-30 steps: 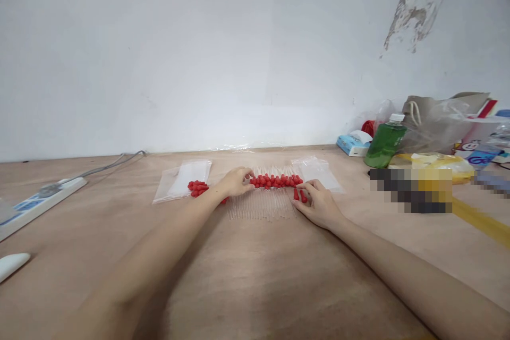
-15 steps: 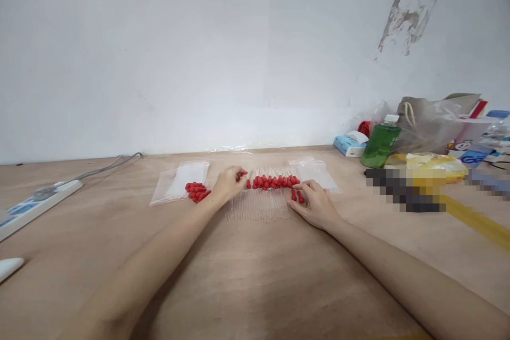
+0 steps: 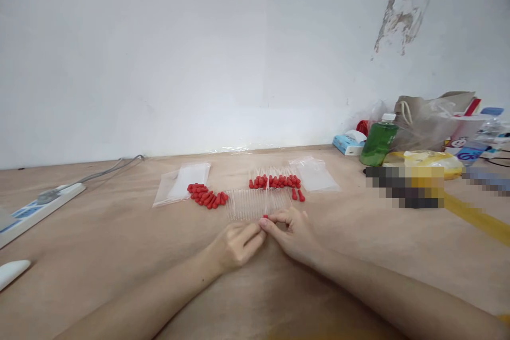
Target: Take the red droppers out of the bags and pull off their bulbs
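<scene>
My left hand [image 3: 238, 244] and my right hand [image 3: 297, 231] meet at the near edge of a row of clear glass tubes [image 3: 247, 204]. Between their pinched fingertips is a red rubber bulb [image 3: 265, 216], mostly covered by the fingers. A clear tube [image 3: 267, 191] rises from it, pointing away from me. My right thumb and forefinger close on the tube's bulb end; my left fingers press at the bulb. Behind lie droppers with red bulbs [image 3: 274, 181], side by side. Two loose red bulbs [image 3: 298, 194] rest to their right, and a pile of red bulbs [image 3: 207, 196] is on the left.
Clear plastic bags [image 3: 185, 180] lie on the left and another bag [image 3: 319, 175] on the right. A power strip [image 3: 43, 207] is at far left. At right stand a tissue pack [image 3: 348, 143], a green bottle [image 3: 378, 141] and plastic bags. The wall [image 3: 199, 64] rises behind the table.
Both hands have moved from the bulb-topped droppers toward me and come together, bringing a red bulb and a tube between them. More of the left bulb pile shows now.
</scene>
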The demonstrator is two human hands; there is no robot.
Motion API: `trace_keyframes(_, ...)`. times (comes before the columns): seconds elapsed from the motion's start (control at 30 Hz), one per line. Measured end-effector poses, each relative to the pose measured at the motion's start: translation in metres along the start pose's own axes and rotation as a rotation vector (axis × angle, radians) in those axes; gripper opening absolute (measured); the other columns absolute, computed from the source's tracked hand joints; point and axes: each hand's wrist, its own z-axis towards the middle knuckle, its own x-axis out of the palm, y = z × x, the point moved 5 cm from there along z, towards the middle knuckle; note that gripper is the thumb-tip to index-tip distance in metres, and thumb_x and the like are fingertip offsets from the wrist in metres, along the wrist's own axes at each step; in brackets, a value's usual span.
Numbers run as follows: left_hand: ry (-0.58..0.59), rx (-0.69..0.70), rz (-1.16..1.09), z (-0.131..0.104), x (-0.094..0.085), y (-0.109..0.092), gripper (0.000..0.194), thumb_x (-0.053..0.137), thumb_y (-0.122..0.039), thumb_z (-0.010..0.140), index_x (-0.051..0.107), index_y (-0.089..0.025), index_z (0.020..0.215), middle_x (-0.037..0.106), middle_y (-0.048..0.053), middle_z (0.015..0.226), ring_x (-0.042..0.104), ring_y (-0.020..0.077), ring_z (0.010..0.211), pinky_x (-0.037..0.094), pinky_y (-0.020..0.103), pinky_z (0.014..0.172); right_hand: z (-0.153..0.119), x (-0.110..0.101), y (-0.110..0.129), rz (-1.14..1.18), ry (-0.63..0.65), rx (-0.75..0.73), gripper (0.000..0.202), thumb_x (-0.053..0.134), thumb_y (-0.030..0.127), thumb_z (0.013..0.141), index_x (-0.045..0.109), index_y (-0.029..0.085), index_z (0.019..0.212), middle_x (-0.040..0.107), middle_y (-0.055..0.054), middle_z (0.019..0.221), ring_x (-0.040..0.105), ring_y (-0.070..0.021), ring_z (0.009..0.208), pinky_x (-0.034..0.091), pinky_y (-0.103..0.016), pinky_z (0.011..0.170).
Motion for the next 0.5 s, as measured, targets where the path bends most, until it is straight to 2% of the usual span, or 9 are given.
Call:
trace_keyframes(0.07, 0.006, 0.05, 0.032, 0.005, 0.001, -0.005, 0.018, 0.042, -0.013, 0.086, 0.057, -0.013, 0.095, 0.063, 0.005, 0.077, 0.059, 0.0119, 0.071, 0.049, 0.024, 0.064, -0.003, 0.004, 0.001, 0.038, 0.028, 0.044, 0.029, 0.044, 0.043, 0.082, 0.068, 0.028, 0.077, 0.068, 0.003, 0.075, 0.057, -0.0153, 0.069, 0.034, -0.028, 0.067)
trace_keyframes(0.13, -0.012, 0.062, 0.095, 0.008, -0.002, -0.005, 0.018, 0.045, -0.014, 0.085, 0.058, -0.014, 0.097, 0.064, 0.005, 0.079, 0.058, 0.013, 0.073, 0.047, 0.026, 0.067, -0.003, -0.001, -0.001, -0.02, -0.003, 0.022, 0.03, 0.04, 0.038, 0.085, 0.067, 0.025, 0.077, 0.066, 0.002, 0.07, 0.054, -0.0151, 0.065, 0.032, -0.029, 0.065)
trace_keyframes(0.2, -0.07, 0.012, 0.216, 0.008, -0.009, 0.001, 0.021, 0.052, -0.017, 0.082, 0.059, -0.018, 0.102, 0.065, 0.004, 0.082, 0.056, 0.0147, 0.076, 0.043, 0.03, 0.071, 0.0, -0.013, -0.002, -0.165, -0.094, -0.095, 0.027, 0.041, 0.032, 0.085, 0.065, 0.023, 0.079, 0.065, 0.0, 0.07, 0.052, -0.0159, 0.069, 0.029, -0.031, 0.069)
trace_keyframes(0.27, -0.143, -0.075, 0.354, 0.006, -0.018, 0.008, 0.028, 0.059, -0.02, 0.078, 0.058, -0.023, 0.106, 0.066, 0.003, 0.087, 0.055, 0.0164, 0.081, 0.038, 0.033, 0.077, 0.003, -0.025, -0.003, -0.328, -0.168, -0.28, 0.022, 0.043, 0.028, 0.085, 0.064, 0.021, 0.083, 0.064, -0.002, 0.075, 0.049, -0.0167, 0.075, 0.027, -0.033, 0.073)
trace_keyframes(0.33, -0.168, -0.149, 0.431, 0.004, -0.022, 0.013, 0.033, 0.062, -0.022, 0.076, 0.058, -0.027, 0.108, 0.065, 0.003, 0.093, 0.054, 0.0179, 0.087, 0.034, 0.036, 0.083, 0.003, -0.03, -0.004, -0.451, -0.181, -0.457, 0.019, 0.044, 0.025, 0.084, 0.063, 0.021, 0.088, 0.063, -0.003, 0.078, 0.047, -0.0161, 0.077, 0.025, -0.034, 0.075)
trace_keyframes(0.43, -0.073, -0.209, 0.382, 0.005, -0.015, 0.017, 0.03, 0.062, -0.025, 0.077, 0.059, -0.026, 0.106, 0.064, 0.004, 0.1, 0.053, 0.0197, 0.094, 0.03, 0.039, 0.088, 0.003, -0.029, -0.009, -0.532, -0.172, -0.6, 0.019, 0.045, 0.022, 0.084, 0.062, 0.022, 0.092, 0.061, -0.002, 0.079, 0.046, -0.015, 0.077, 0.024, -0.034, 0.077)
trace_keyframes(0.5, -0.015, -0.236, 0.315, 0.008, -0.007, 0.019, 0.024, 0.059, -0.026, 0.079, 0.06, -0.025, 0.102, 0.065, 0.003, 0.096, 0.053, 0.0195, 0.092, 0.028, 0.04, 0.089, 0.001, -0.026, -0.01, -0.542, -0.17, -0.644, 0.019, 0.046, 0.022, 0.084, 0.062, 0.023, 0.094, 0.06, -0.002, 0.077, 0.045, -0.0148, 0.076, 0.024, -0.035, 0.077)
